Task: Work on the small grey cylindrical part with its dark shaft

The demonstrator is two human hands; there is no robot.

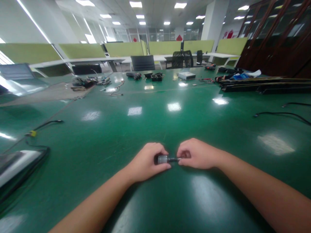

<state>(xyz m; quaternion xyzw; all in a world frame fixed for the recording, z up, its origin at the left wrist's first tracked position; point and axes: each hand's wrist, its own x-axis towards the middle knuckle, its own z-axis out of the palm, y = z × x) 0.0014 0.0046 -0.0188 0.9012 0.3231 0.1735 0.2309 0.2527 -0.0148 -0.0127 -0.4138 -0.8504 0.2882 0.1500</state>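
My left hand (145, 161) is curled around a short, wide cylinder (162, 159), dark at its left end and translucent grey towards the right. Its fingers and thumb press on the cylinder from both sides. A thin dark rod (173, 160) runs rightward from the cylinder, in line with it. At the rod's right end, my right hand (198, 154) is closed in a pinch with thumb and fingertips. The rod's tip is hidden by those fingers. Both hands rest low over the green table (136, 136), the cylinder lying level; what kind of tool or part it is, I cannot make out.
A laptop-like grey device (19, 165) with a black cable sits at left. Black cables (282, 114) reach in from the right. Along the far side lie tangled wires (97, 80), a white box (186, 75) and long black strips (262, 84). Office chairs (143, 63) stand beyond.
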